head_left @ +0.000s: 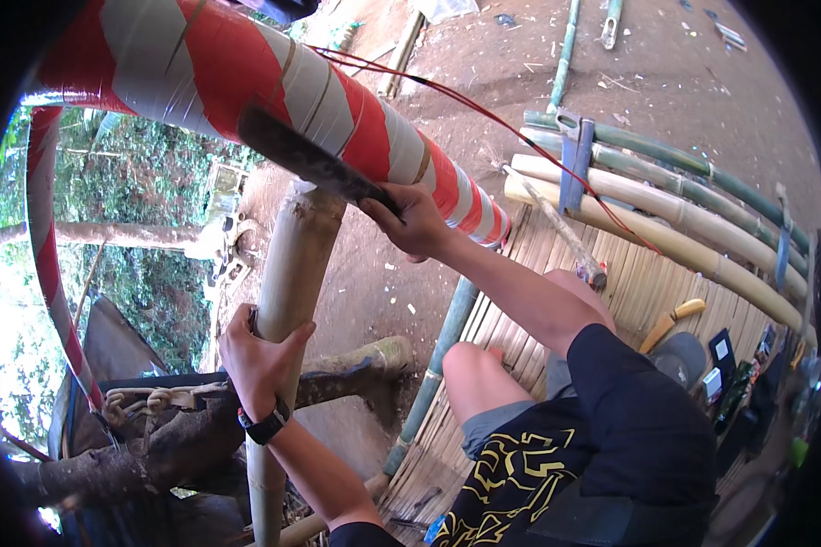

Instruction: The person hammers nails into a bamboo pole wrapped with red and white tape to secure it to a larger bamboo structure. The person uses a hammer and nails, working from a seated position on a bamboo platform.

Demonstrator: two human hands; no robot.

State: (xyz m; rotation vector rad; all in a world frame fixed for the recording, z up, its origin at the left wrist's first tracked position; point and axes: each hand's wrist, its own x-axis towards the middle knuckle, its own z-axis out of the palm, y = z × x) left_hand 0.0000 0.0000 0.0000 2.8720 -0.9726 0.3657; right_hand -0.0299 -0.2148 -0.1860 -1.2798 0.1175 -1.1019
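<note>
My right hand [417, 223] grips the handle of a machete [306, 159]. Its dark, broad blade points up and to the left, at the upper end of a thick tan bamboo pole [292, 260]. Whether the edge touches the bamboo I cannot tell. Lower down, my left hand [265, 356] is wrapped round that pole, thumb on the near side, and a dark watch [265, 424] sits on its wrist. Behind the blade runs a large tube wrapped in red and white stripes [374, 128], slanting from upper left toward the middle.
A bamboo slat platform [429, 438] lies under my legs. At its right are stacked bamboo poles [675, 205], a short stick [566, 237], a wooden-handled tool [670, 324] and a grey cap [680, 356]. A thick log [155, 465] crosses the lower left; red cord [465, 96] hangs from the striped tube.
</note>
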